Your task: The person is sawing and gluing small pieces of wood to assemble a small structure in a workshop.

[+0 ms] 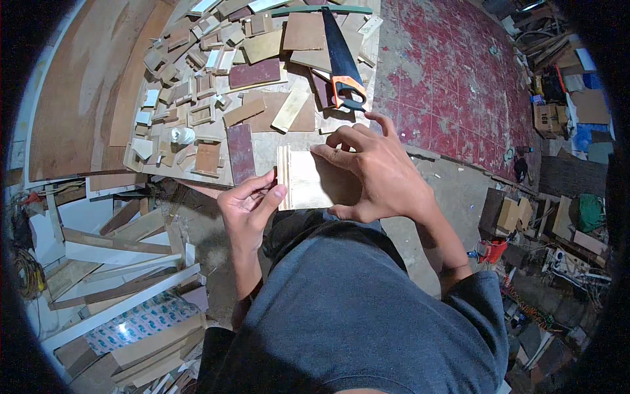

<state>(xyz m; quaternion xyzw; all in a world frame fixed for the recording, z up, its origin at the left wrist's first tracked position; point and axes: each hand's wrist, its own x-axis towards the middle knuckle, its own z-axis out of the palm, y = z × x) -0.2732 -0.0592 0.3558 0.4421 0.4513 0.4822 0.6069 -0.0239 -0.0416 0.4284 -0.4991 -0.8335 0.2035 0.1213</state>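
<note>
At the near edge of the bench (262,172), a pale rectangular wood panel (307,178) lies flat, partly overhanging toward the person. Right hand (374,172) rests on its right side, fingers (328,154) curled and pressing down on the surface. Left hand (249,203) pinches the panel's left edge between thumb and forefinger. Beyond lie scattered plywood offcuts (216,79), a handsaw (341,59) with an orange-and-black handle, and a small white jar (182,135).

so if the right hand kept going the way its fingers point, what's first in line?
The right hand already rests on the pale board, fingers aimed toward the left hand. Going straight on, it would slide across that board and probably meet the left thumb at the board's left edge.
</note>
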